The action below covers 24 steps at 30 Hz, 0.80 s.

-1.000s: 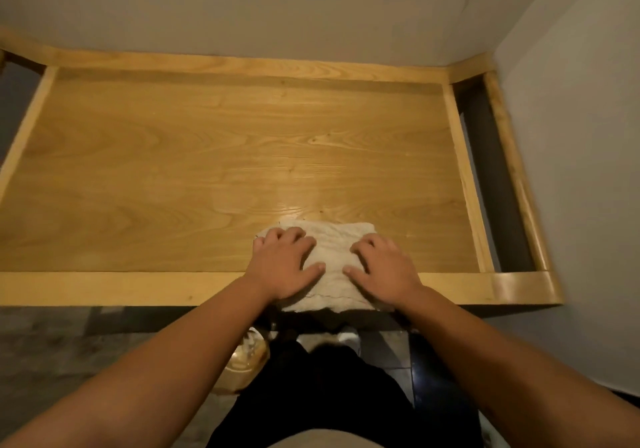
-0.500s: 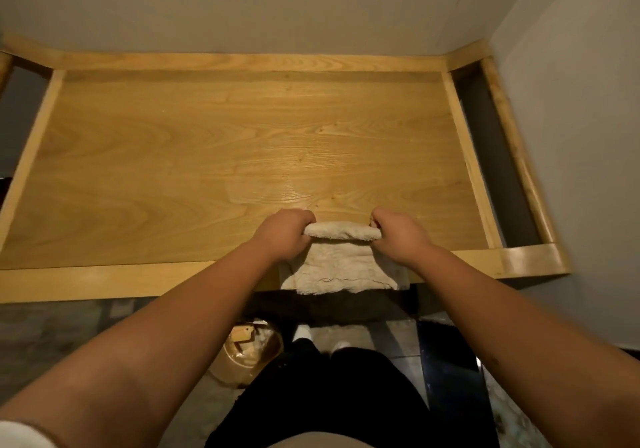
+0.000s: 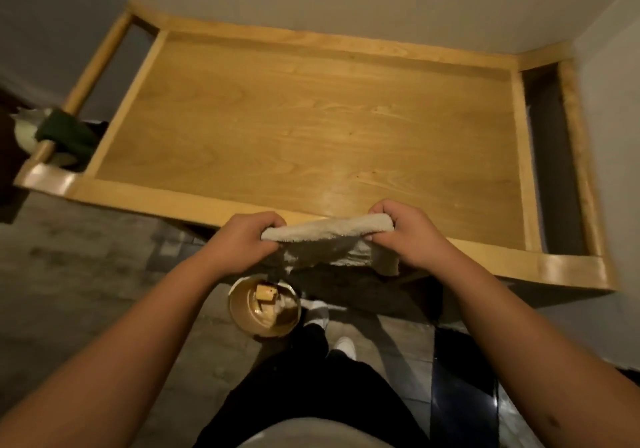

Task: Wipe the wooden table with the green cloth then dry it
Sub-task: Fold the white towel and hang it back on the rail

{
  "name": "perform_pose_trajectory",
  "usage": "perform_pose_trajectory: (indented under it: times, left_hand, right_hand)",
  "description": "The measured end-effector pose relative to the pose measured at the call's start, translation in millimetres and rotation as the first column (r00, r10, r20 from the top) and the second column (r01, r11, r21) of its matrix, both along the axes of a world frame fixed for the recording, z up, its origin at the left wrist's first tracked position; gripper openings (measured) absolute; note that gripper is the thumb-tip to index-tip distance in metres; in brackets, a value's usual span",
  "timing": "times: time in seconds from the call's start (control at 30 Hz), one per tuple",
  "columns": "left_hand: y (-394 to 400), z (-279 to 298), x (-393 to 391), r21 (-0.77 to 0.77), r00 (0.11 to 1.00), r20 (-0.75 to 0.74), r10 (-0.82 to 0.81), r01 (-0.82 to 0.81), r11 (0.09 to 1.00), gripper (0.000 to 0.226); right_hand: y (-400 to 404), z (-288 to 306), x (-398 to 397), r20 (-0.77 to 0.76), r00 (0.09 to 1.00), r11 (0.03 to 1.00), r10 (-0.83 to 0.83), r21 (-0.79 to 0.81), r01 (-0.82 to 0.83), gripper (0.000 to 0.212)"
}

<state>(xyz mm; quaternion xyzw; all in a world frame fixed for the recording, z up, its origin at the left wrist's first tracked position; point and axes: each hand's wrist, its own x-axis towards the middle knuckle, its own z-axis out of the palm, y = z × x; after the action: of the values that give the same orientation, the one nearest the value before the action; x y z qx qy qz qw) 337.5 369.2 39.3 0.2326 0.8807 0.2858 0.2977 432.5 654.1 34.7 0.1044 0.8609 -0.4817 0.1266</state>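
While the green cloth (image 3: 67, 135) hangs on the table (image 3: 311, 128) rail, left hand (image 3: 244, 239) and right hand (image 3: 403, 234) each grip the white towel (image 3: 329, 231).

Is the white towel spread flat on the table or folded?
Folded. The white towel is doubled over, gripped at its ends by the left hand and right hand, hanging past the table's front edge.

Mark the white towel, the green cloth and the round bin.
white towel (image 3: 329, 227), head view: on the folded top edge between the hands.
green cloth (image 3: 67, 135), head view: on the dark fabric draped over the table's left rail.
round bin (image 3: 242, 312), head view: on its inner wall.
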Motion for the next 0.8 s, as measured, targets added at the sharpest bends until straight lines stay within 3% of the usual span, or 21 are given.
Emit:
perform_pose_trajectory:
  times: [0.2, 0.4, 0.57, 0.67, 0.8]
  left_hand:
    - [-72, 25, 34, 0.2, 0.927, 0.077, 0.367, -0.375, 0.905, 0.021]
    - [-146, 35, 54, 0.324, 0.785, 0.164, 0.597, -0.615, 0.719, 0.019]
    - [-212, 40, 51, 0.425, 0.709, 0.247, 0.66, -0.692, 0.584, 0.013]
    - [-266, 41, 44, 0.441, 0.691, 0.25, 0.678, -0.705, 0.555, 0.008]
    - [-345, 47, 30, 0.452, 0.682, 0.255, 0.686, -0.711, 0.539, 0.013]
  right_hand:
    - [-62, 20, -9, 0.029, 0.999, 0.973, 0.029, -0.229, -0.022, 0.022]
    - [-135, 37, -26, 0.013, 0.996, 0.956, 0.083, -0.284, -0.076, 0.02]
    - [-210, 45, -43, -0.069, 0.987, 0.96, 0.142, -0.234, -0.155, 0.029]
    - [-263, 54, -54, -0.057, 0.982, 0.944, 0.18, -0.27, -0.188, 0.035]
    - [-339, 62, -62, 0.012, 0.969, 0.878, 0.246, -0.426, -0.218, 0.017]
